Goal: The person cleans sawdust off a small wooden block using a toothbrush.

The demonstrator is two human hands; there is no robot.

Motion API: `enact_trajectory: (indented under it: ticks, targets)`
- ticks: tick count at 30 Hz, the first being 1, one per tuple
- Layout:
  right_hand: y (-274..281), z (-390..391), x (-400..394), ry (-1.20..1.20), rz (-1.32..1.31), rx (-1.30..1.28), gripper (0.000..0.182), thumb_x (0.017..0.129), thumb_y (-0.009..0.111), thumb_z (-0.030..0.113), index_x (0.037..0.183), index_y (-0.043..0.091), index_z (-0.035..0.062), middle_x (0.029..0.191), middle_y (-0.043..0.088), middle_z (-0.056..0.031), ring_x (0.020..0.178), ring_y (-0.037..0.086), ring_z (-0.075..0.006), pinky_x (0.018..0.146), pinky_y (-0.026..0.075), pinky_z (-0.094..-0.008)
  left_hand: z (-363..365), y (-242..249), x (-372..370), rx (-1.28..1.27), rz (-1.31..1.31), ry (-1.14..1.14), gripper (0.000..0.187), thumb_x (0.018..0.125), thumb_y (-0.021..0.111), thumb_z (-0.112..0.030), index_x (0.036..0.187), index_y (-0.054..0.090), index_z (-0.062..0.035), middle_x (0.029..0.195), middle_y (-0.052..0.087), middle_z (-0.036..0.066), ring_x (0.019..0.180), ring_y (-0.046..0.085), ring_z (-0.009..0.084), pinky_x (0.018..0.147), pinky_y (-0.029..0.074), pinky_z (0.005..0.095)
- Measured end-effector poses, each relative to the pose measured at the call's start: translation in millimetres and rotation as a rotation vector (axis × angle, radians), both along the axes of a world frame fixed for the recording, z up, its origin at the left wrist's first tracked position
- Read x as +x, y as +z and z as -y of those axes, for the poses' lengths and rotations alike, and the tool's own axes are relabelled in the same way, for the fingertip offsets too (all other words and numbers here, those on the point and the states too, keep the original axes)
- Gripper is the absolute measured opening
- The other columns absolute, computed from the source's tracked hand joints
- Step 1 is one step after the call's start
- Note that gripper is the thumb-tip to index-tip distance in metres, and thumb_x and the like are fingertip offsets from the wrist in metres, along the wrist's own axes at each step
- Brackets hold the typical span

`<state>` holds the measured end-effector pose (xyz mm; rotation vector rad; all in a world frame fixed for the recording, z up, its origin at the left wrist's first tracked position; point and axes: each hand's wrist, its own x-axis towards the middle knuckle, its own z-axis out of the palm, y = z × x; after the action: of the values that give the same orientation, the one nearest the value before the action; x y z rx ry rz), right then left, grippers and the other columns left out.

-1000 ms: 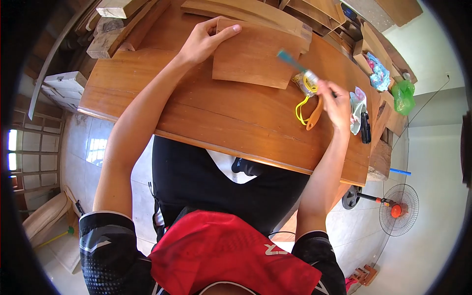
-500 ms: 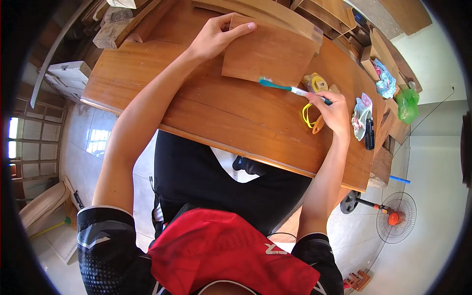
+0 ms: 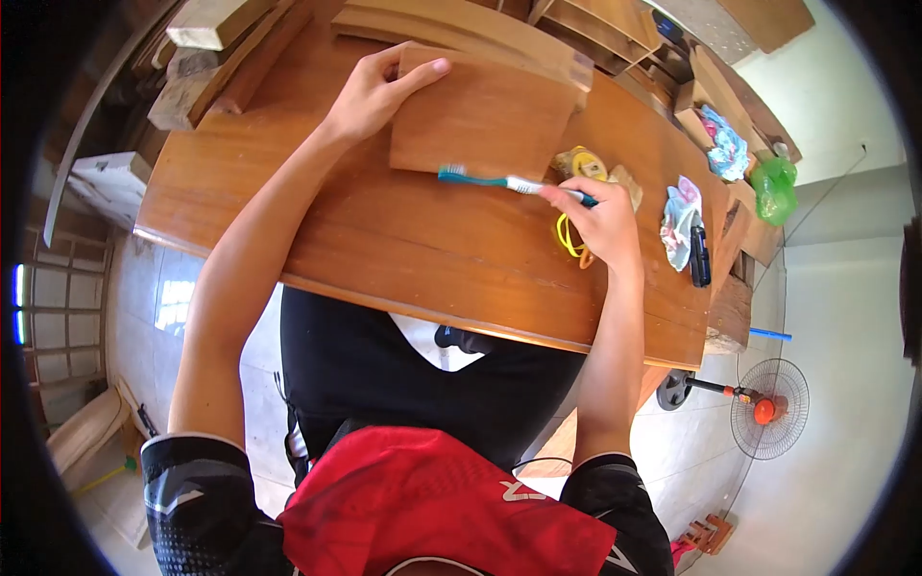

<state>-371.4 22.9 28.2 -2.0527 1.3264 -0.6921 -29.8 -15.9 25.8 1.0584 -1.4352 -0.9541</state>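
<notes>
My left hand (image 3: 370,96) grips the upper left corner of a wooden board (image 3: 485,113), its thumb lying on the face and the other fingers hidden behind. The board is tilted up above the table. In my right hand (image 3: 605,219) is a toothbrush (image 3: 490,180) with a teal and white handle, pinched near its rear end. Its bristle head points left and lies right along the board's lower edge. A yellow tape measure (image 3: 588,163) rests just beyond my right hand, and a yellow loop (image 3: 567,233) lies beside the wrist.
A crumpled cloth (image 3: 680,221) and a black object (image 3: 700,257) lie on the wooden table (image 3: 432,250) at right. Timber pieces (image 3: 202,91) stand at the back left. Past the table's right end are a green plastic bag (image 3: 774,189) and a fan (image 3: 768,408).
The whole view has shifted, with the scene sliding left. Against the board, the toothbrush head has moved left along the lower edge. My left hand keeps its hold on the corner.
</notes>
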Motion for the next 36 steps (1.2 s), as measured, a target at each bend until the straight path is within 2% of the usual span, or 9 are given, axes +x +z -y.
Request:
enact_trajectory:
  ticks: [4,6,11,15,19,22,26,30,36]
  targets:
    - [-3,2,11,-0.215,0.273,-0.234,0.029,0.095,0.083,0.032,0.091,0.079,0.0032,0.061,0.055,0.0011,0.058,0.044,-0.0078,0.053,0.035,-0.0303,1,-3,3,0.060,-0.028,-0.033,0.048,0.101,0.074,-0.040,0.127,0.070,0.0002,0.111,0.074,0.005,0.098,0.065,0.0090,0.086,0.054,0.0277]
    - [-5,-4,15,-0.058,0.040,-0.027,0.030,0.095,0.083,0.034,0.093,0.080,0.0041,0.061,0.054,0.0017,0.058,0.045,-0.0076,0.053,0.036,-0.0302,0,-5,2,0.050,-0.032,-0.032,0.047,0.102,0.074,-0.040,0.126,0.070,0.0001,0.110,0.074,0.004,0.096,0.064,0.0088,0.085,0.052,0.0272]
    - [-3,1,17,-0.184,0.235,-0.239,0.034,0.093,0.084,0.039,0.090,0.080,0.0051,0.061,0.058,-0.0010,0.057,0.047,-0.0094,0.054,0.039,-0.0308,6,-8,8,0.042,0.037,-0.054,0.039,0.105,0.070,-0.033,0.126,0.068,0.0003,0.111,0.073,0.002,0.100,0.064,0.0073,0.089,0.052,0.0269]
    - [-3,-6,17,0.033,-0.049,-0.121,0.029,0.093,0.086,0.030,0.091,0.079,0.0012,0.061,0.056,0.0008,0.056,0.044,-0.0066,0.051,0.034,-0.0274,-1,1,4,0.069,0.056,-0.044,0.039,0.105,0.070,-0.031,0.128,0.067,0.0009,0.111,0.072,0.001,0.100,0.063,0.0065,0.089,0.052,0.0270]
    - [1,5,1,-0.242,0.238,-0.293,0.028,0.092,0.087,0.027,0.089,0.078,0.0000,0.063,0.056,0.0029,0.058,0.043,-0.0048,0.051,0.032,-0.0267,3,-5,3,0.023,0.005,-0.021,0.045,0.102,0.074,-0.040,0.123,0.071,-0.0008,0.103,0.073,0.001,0.090,0.062,0.0064,0.079,0.051,0.0257]
    - [15,-4,-11,-0.016,-0.024,-0.083,0.021,0.095,0.084,0.018,0.087,0.077,-0.0004,0.064,0.056,0.0044,0.061,0.044,-0.0036,0.054,0.034,-0.0244,-6,5,2,0.041,0.031,-0.014,0.047,0.102,0.074,-0.042,0.124,0.071,-0.0003,0.104,0.073,0.003,0.092,0.063,0.0074,0.082,0.052,0.0268]
    - [-1,14,-26,-0.200,0.318,-0.269,0.019,0.093,0.085,0.018,0.089,0.078,0.0000,0.067,0.056,0.0077,0.064,0.045,-0.0022,0.055,0.034,-0.0243,-1,-4,1,-0.002,-0.005,-0.003,0.048,0.101,0.074,-0.043,0.123,0.071,-0.0001,0.105,0.073,0.003,0.092,0.063,0.0073,0.082,0.052,0.0279]
    - [8,3,-26,-0.006,0.003,-0.069,0.018,0.095,0.083,0.015,0.091,0.078,-0.0021,0.070,0.058,0.0071,0.067,0.046,-0.0023,0.057,0.034,-0.0233,-2,-2,3,0.013,0.039,-0.020,0.052,0.101,0.074,-0.045,0.125,0.071,0.0003,0.104,0.074,0.004,0.092,0.063,0.0080,0.082,0.052,0.0283]
    - [5,12,-41,-0.055,0.051,-0.031,0.020,0.098,0.079,0.017,0.092,0.077,-0.0022,0.074,0.063,0.0046,0.070,0.050,-0.0032,0.062,0.037,-0.0229,-4,3,3,0.038,0.071,-0.008,0.055,0.100,0.074,-0.048,0.125,0.072,0.0002,0.106,0.075,0.007,0.095,0.067,0.0104,0.086,0.055,0.0299]
